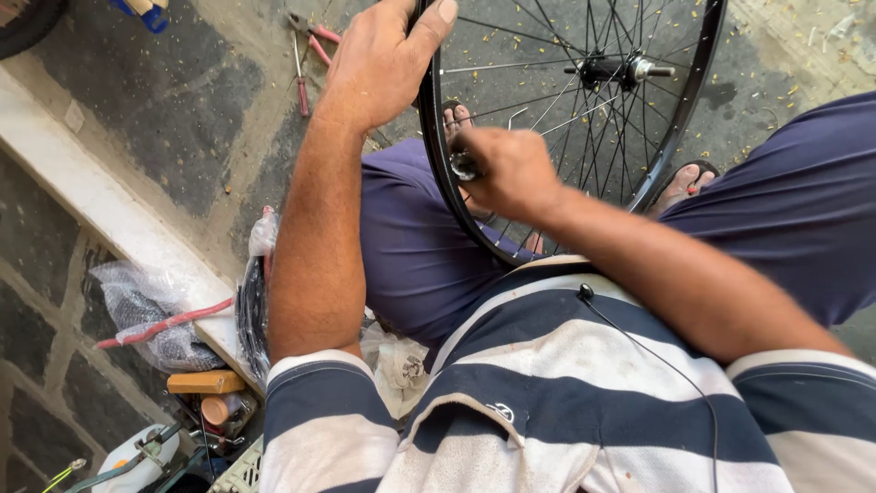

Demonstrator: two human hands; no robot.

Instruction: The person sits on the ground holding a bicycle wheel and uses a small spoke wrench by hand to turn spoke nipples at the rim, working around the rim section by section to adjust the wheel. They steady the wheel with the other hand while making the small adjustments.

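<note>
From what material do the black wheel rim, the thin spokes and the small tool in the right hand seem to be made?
Wheel rim: probably metal with a smooth black painted or anodised finish; it shows a soft sheen.
Spokes: thin bare metal wire, silvery where the light catches it.
Small tool in the right hand: apparently bright polished metal, but mostly hidden by the fingers.
The left hand grips the rim's top.
</note>
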